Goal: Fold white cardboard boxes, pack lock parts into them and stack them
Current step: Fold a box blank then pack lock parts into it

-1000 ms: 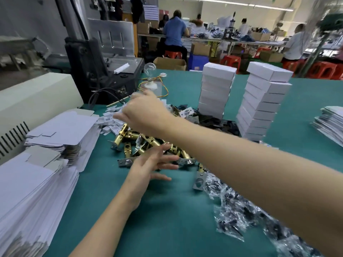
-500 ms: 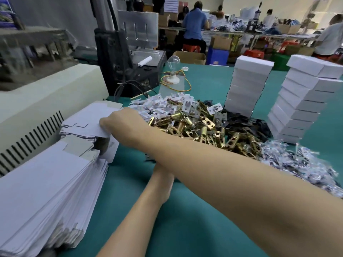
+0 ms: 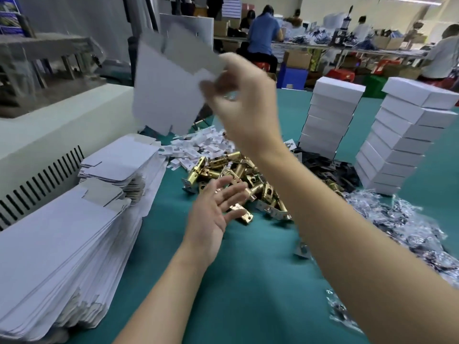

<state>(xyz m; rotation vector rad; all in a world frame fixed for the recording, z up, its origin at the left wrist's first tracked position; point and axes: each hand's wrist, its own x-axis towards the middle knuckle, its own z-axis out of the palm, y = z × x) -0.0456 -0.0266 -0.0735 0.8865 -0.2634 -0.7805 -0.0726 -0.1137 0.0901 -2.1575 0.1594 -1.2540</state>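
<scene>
My right hand (image 3: 244, 100) is raised above the table and pinches one flat white cardboard box blank (image 3: 169, 88) by its right edge; the blank hangs in the air, blurred. My left hand (image 3: 214, 209) hovers palm up with fingers spread, just in front of the heap of brass lock latches (image 3: 238, 175), holding nothing. Flat box blanks lie in a big stack (image 3: 62, 256) at the left, with a smaller stack (image 3: 119, 165) behind it. Two towers of folded white boxes (image 3: 330, 120) (image 3: 402, 140) stand at the right.
Small white cards (image 3: 198, 145) lie behind the latches, dark plates (image 3: 340, 170) beside them, and clear bags of small parts (image 3: 407, 232) spread to the right. A cream machine housing (image 3: 57, 135) borders the left. The green table (image 3: 248, 281) continues toward me. People work at far benches.
My right hand left the smaller blank stack and rose up and to the right with one blank. My left hand came out from under the right arm, palm now turned up.
</scene>
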